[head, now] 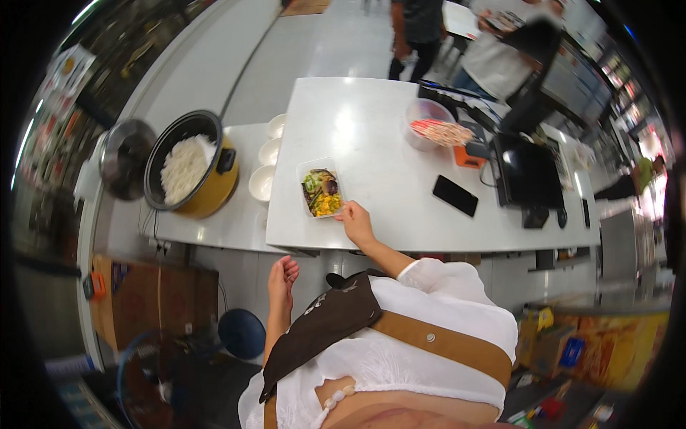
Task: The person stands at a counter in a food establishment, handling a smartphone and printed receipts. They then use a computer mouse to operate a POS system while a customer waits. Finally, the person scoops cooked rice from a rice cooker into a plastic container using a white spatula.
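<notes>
My right hand [357, 221] is at the near right corner of a clear plastic food container [300, 170], its fingers touching or gripping the rim. Inside lie leafy greens, dark eggplant-like pieces and yellow scrambled egg [326, 205]. The container rests on the white counter [370, 177], close to its left edge. My left hand [283, 276] hangs in front of the counter's near edge, fingers loosely curled, with nothing seen in it. To the left stands a large yellow rice cooker [222, 179], uncovered and holding white rice [185, 170].
White bowls [262, 183] line the lower side table beside the cooker. A black phone [455, 195], a tub [420, 140] with packaged chopsticks [442, 132] and a black point-of-sale terminal [528, 171] occupy the right. People [420, 32] stand beyond the counter. A cardboard box [155, 300] sits below left.
</notes>
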The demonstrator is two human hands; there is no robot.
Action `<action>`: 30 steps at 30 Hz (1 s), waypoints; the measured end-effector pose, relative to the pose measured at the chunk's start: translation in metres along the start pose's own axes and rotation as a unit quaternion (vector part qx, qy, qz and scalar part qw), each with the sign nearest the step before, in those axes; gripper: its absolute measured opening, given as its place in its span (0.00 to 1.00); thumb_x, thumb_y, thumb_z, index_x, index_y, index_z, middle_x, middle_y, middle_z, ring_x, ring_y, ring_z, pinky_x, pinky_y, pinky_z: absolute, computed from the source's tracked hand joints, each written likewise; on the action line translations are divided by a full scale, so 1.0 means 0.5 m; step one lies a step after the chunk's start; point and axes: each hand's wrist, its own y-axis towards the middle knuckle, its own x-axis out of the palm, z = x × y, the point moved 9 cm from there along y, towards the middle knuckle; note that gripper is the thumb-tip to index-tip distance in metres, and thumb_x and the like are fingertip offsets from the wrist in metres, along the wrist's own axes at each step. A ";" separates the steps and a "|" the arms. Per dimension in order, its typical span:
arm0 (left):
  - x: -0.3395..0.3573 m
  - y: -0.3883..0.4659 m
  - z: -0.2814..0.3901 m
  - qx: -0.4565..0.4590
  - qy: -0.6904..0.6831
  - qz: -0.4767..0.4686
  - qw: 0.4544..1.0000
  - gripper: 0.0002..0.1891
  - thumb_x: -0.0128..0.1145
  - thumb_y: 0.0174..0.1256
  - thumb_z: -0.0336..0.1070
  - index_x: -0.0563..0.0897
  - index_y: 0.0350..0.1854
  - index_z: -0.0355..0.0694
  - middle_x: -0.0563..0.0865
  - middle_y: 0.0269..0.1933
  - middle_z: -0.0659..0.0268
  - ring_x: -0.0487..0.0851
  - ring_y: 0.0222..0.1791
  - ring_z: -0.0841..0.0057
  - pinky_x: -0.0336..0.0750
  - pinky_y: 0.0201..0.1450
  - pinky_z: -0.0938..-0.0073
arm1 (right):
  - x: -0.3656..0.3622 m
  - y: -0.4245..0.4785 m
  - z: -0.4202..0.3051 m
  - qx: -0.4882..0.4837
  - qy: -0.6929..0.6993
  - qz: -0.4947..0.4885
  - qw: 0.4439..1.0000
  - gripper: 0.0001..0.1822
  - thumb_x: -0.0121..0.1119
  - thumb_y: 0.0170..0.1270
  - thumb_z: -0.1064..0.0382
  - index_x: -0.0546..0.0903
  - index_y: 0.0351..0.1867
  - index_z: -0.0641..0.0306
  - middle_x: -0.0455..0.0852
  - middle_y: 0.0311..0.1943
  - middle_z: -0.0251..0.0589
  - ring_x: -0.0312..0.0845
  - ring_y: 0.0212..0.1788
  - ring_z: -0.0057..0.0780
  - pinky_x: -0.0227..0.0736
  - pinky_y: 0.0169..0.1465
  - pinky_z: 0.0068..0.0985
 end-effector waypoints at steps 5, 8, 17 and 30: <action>0.005 0.035 -0.025 -0.052 0.087 -0.060 0.993 0.18 0.45 0.76 0.46 0.77 0.54 0.38 0.83 0.43 0.65 0.79 0.39 0.80 0.75 0.44 0.78 | 0.029 0.003 0.032 -0.004 -0.012 0.031 0.999 0.14 0.46 0.73 0.59 0.75 0.35 0.68 0.83 0.28 0.41 0.83 0.29 0.26 0.77 0.34 0.26; 0.057 0.058 -0.038 -0.054 0.147 -0.146 0.977 0.15 0.46 0.76 0.43 0.78 0.52 0.38 0.83 0.41 0.67 0.79 0.38 0.82 0.74 0.43 0.80 | 0.003 -0.054 0.013 0.065 -0.002 0.043 0.997 0.17 0.46 0.73 0.55 0.76 0.32 0.68 0.83 0.25 0.41 0.79 0.23 0.24 0.75 0.31 0.24; 0.294 -0.071 -0.060 -0.042 0.239 -0.371 0.896 0.11 0.48 0.74 0.37 0.81 0.44 0.36 0.81 0.32 0.70 0.77 0.34 0.85 0.72 0.40 0.82 | -0.370 -0.427 0.121 0.188 -0.059 0.234 0.952 0.11 0.45 0.72 0.62 0.80 0.42 0.60 0.80 0.18 0.35 0.74 0.19 0.20 0.69 0.25 0.21; 1.030 -0.881 0.239 0.452 -0.092 -0.780 0.422 0.07 0.58 0.54 0.31 0.83 0.34 0.37 0.76 0.31 0.63 0.74 0.25 0.69 0.65 0.25 0.69 | -0.914 -0.724 0.318 0.264 0.098 0.349 0.894 0.17 0.44 0.72 0.69 0.69 0.61 0.58 0.82 0.46 0.43 0.80 0.32 0.24 0.76 0.35 0.21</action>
